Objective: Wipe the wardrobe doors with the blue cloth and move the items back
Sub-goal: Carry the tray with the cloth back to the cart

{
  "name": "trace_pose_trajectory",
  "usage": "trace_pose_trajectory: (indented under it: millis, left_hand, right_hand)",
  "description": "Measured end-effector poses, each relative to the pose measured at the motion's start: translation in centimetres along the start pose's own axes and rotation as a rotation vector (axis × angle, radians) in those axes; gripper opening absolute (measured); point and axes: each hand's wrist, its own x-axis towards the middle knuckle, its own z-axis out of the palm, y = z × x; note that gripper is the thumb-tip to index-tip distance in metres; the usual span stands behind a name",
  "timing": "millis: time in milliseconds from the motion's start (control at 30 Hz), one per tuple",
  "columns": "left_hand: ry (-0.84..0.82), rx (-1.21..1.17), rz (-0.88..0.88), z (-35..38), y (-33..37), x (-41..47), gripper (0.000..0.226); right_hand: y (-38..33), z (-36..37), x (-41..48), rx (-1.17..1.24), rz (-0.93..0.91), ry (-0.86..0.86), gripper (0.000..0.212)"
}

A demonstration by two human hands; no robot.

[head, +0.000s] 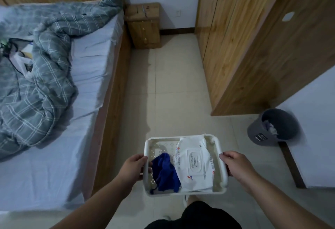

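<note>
Now both hands grip a white plastic basket (163, 137), held level above the tiled floor (172, 83) at the near centre. The left hand (135, 167) curls round the basket's left rim, and the right hand (233, 165) clasps the right rim. Inside, the blue cloth (165, 173) lies crumpled in the near-left part, touching a white pack of wet wipes (194, 165) that fills the right side. The wooden wardrobe doors (235, 38) stand along the right and appear closed, well apart from the basket. A bed (54, 165) with a rumpled grey checked quilt (45, 65) runs along the left. A wooden nightstand (144, 25) sits at the far wall, and a grey bin (268, 132) stands near the wardrobe's near corner on the right.
</note>
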Motion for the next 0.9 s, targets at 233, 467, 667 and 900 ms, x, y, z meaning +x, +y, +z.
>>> trace_pose_trajectory:
  millis: [233,467,667,900]
  left_hand:
    - [0.056,-0.055,-0.012,0.5,10.0,5.1,0.02]
    - [0.055,-0.072,-0.002,-1.6,18.4,13.1,0.022]
    - [0.021,-0.071,0.007,-4.4,26.8,21.6,0.023]
    - [-0.005,-0.076,0.039,-7.2,37.5,29.0,0.018]
  right_hand:
    - [-10.6,-1.5,8.6,-0.106,-0.043,-0.015,0.019]
    - [-20.2,0.0,17.0,-0.212,-0.083,-0.024,0.023]
    - [-28.8,1.8,24.5,-0.228,-0.082,0.022,0.027]
    - [-38.4,2.3,31.1,-0.209,-0.088,0.069,0.029]
